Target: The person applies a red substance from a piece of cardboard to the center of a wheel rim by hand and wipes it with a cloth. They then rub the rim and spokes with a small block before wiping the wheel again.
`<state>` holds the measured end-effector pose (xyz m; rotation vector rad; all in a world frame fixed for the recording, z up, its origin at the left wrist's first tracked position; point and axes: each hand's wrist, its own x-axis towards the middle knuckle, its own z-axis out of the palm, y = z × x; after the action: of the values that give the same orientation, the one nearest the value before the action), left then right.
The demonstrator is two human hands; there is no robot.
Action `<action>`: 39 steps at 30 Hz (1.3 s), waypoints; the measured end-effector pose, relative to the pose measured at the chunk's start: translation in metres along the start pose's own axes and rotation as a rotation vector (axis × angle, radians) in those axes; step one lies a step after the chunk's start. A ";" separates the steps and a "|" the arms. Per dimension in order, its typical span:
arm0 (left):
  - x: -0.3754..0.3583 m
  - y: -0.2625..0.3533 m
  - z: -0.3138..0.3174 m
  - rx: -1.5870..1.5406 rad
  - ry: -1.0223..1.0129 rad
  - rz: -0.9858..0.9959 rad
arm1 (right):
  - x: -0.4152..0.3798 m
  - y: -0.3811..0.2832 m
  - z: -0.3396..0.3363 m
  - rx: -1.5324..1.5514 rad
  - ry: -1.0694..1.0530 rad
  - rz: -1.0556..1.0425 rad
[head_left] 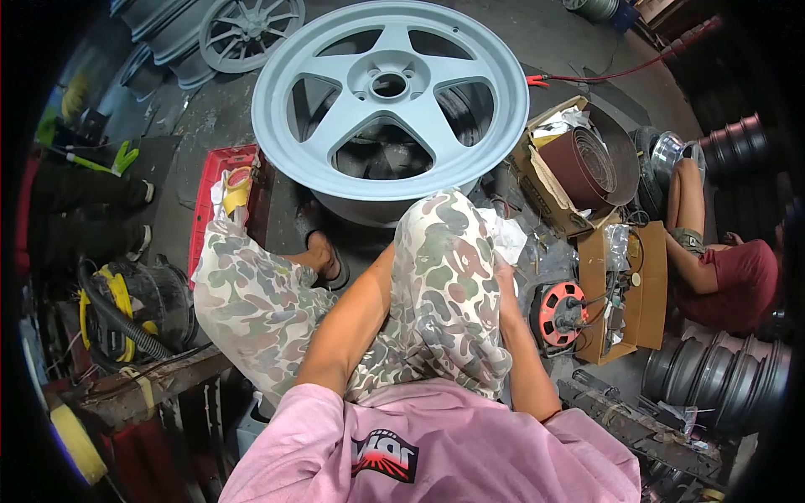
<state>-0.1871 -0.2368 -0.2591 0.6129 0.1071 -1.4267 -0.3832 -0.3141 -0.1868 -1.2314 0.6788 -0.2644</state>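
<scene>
Your shirt point(486, 448): pink, with black, red and white print point(390, 458). Your trousers point(449, 285): camouflage, green and brown patches on off-white. Wheel point(332, 119) before you: pale blue-grey. Crate point(206, 194): red. Sandpaper roll point(574, 168): reddish brown.

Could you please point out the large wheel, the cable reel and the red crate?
Large wheel point(390, 106), head view: hub face.
Cable reel point(559, 313), head view: round face.
Red crate point(206, 191), head view: side wall.

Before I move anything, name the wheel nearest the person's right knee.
The five-spoke wheel, directly before the right knee; the thin-spoked wheel and stacked wheels sit farther off.
</scene>
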 end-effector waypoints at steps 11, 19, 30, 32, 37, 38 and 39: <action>0.011 -0.008 -0.004 0.007 0.009 -0.035 | -0.015 -0.052 -0.097 -0.192 0.647 -0.088; 0.011 -0.003 0.011 0.057 0.009 -0.157 | -0.037 -0.149 -0.143 -0.338 0.932 -0.407; 0.048 -0.028 -0.094 -0.229 -0.585 -0.341 | 0.035 -0.010 -0.197 -1.104 0.857 -0.176; 0.036 -0.016 -0.097 -0.233 -0.366 -0.531 | 0.034 -0.010 -0.164 -1.373 0.944 -0.413; -0.030 -0.004 -0.074 0.021 0.043 -0.344 | 0.033 0.091 -0.125 -1.156 0.093 -0.364; -0.040 0.002 -0.069 0.077 0.102 -0.318 | 0.029 0.103 -0.111 -1.170 -0.024 -0.452; -0.052 0.011 -0.063 0.147 0.172 -0.295 | 0.028 0.111 -0.096 -1.314 -0.137 -0.201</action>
<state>-0.1676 -0.1619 -0.2871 0.8685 0.2377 -1.6745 -0.4383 -0.3664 -0.3148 -2.5496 0.5904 0.1626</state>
